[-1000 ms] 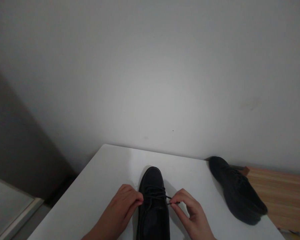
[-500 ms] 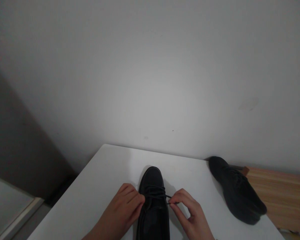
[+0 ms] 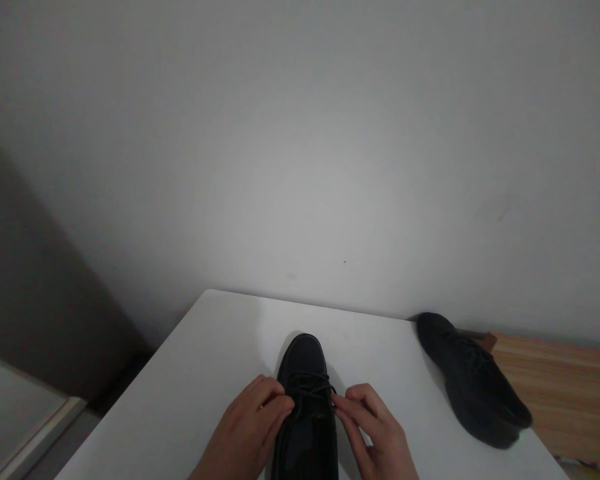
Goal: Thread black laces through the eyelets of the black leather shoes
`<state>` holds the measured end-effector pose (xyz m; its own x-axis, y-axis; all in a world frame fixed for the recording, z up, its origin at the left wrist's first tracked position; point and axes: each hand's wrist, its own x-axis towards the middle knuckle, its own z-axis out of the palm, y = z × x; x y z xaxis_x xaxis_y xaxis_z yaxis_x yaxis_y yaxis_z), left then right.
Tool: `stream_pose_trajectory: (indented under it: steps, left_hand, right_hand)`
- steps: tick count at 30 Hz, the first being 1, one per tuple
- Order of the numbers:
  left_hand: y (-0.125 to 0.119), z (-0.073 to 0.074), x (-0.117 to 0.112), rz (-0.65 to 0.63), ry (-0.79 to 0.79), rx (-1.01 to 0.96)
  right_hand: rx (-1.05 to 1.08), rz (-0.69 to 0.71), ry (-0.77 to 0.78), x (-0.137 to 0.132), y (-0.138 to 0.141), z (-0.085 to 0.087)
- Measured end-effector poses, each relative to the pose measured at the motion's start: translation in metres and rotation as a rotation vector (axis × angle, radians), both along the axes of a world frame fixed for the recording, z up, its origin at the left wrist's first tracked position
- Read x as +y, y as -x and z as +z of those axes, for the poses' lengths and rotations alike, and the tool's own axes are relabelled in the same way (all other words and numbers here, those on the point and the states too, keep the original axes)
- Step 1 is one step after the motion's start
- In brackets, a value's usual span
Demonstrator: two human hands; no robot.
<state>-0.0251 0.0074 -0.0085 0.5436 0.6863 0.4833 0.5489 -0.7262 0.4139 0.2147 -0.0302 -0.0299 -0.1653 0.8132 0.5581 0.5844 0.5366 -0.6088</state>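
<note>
A black lace-up shoe (image 3: 307,360) lies on the white tabletop with its toe pointing away from me. Dark shoelaces (image 3: 310,383) cross over its upper. At the shoe's left side, my left hand (image 3: 253,423) is closed, thumb and forefinger pinched at the lacing; the bit of lace between them is mostly covered. My right hand (image 3: 373,427) pinches the lace close against the shoe's right side, its other fingers curled.
A second black shoe (image 3: 473,380) rests at the right edge of the white table (image 3: 220,347). Beyond it is a wood-grain board (image 3: 570,393). A pale wall (image 3: 300,167) rises behind the table.
My right hand has moved left, closer to the shoe, and the stretch of lace between it and the shoe is shorter. My left hand has shifted slightly right.
</note>
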Motion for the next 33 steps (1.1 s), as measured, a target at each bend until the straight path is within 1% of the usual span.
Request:
stream_pose_trajectory:
  steps: [6, 8, 10, 13, 16, 19, 21, 23, 25, 27, 31, 33]
  left_hand:
    - [-0.001, -0.002, -0.005, 0.008, 0.147, -0.034]
    - [-0.002, 0.000, -0.007, 0.024, 0.171, -0.012]
    - [-0.004, 0.003, -0.009, 0.017, 0.171, 0.040]
    - [-0.012, 0.011, -0.011, 0.018, 0.167, 0.167]
    - [-0.022, 0.023, -0.011, 0.074, 0.222, 0.318]
    - [-0.030, 0.035, -0.010, 0.088, 0.284, 0.415]
    - [-0.031, 0.039, -0.010, 0.080, 0.314, 0.426]
    - [-0.030, 0.040, -0.011, 0.079, 0.320, 0.391]
    - [-0.027, 0.040, -0.013, 0.080, 0.311, 0.303]
    - [-0.023, 0.041, -0.014, 0.048, 0.303, 0.171]
    - [-0.018, 0.049, -0.014, -0.081, 0.272, -0.160]
    - [-0.017, 0.054, -0.012, -0.082, 0.272, -0.283]
  right_hand:
    - [0.051, 0.006, 0.043, -0.008, 0.007, -0.002]
    - [0.064, 0.014, 0.047, -0.010, 0.010, 0.000]
    - [0.017, 0.042, 0.044, -0.011, 0.012, 0.003]
    - [-0.137, 0.060, 0.052, -0.009, 0.013, 0.005]
    - [-0.256, 0.030, 0.088, -0.007, 0.015, 0.007]
    - [-0.311, 0.013, 0.121, -0.006, 0.018, 0.009]
    - [-0.316, -0.013, 0.147, -0.006, 0.020, 0.013]
    - [-0.312, -0.047, 0.182, -0.007, 0.023, 0.018]
    - [-0.290, -0.066, 0.217, -0.007, 0.025, 0.025]
    - [-0.222, -0.033, 0.227, -0.006, 0.025, 0.034]
    - [0.059, 0.117, 0.134, -0.005, 0.023, 0.054]
    - [0.227, 0.145, 0.071, -0.006, 0.025, 0.059]
